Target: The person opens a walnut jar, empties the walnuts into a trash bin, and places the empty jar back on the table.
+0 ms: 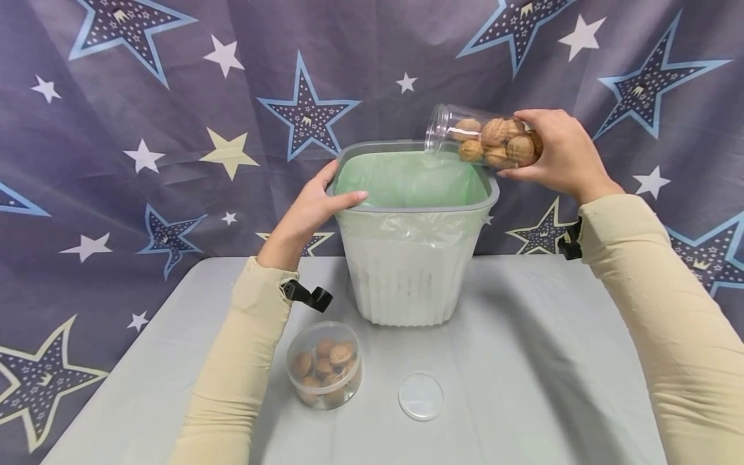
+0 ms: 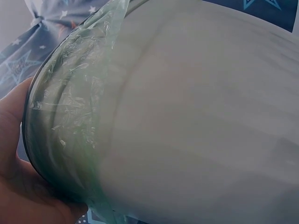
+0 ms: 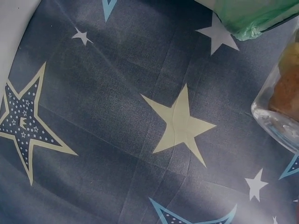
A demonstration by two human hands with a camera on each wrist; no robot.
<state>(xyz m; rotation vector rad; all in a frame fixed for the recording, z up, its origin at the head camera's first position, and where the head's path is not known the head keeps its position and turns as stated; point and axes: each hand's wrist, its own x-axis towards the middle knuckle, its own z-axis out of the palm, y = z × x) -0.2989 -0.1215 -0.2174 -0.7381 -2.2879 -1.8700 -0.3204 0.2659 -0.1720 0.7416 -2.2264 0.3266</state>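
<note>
A white trash can (image 1: 407, 274) with a grey rim and a green bag lining (image 1: 401, 177) stands upright. My left hand (image 1: 308, 210) grips its left rim, the thumb lying over the front edge; in the left wrist view the hand (image 2: 23, 191) wraps the bagged rim. My right hand (image 1: 560, 152) holds a clear plastic jar (image 1: 450, 123) by its base end. The jar lies nearly sideways, its uncapped mouth over the can's right back rim, with several walnuts (image 1: 494, 132) inside. A corner of the jar (image 3: 275, 123) shows in the right wrist view.
On the grey table (image 1: 523, 400), a round clear tub (image 1: 314, 397) of walnuts stands near my left forearm. A clear round lid (image 1: 421, 396) lies to its right. A star-patterned curtain (image 1: 372, 39) hangs right behind the table.
</note>
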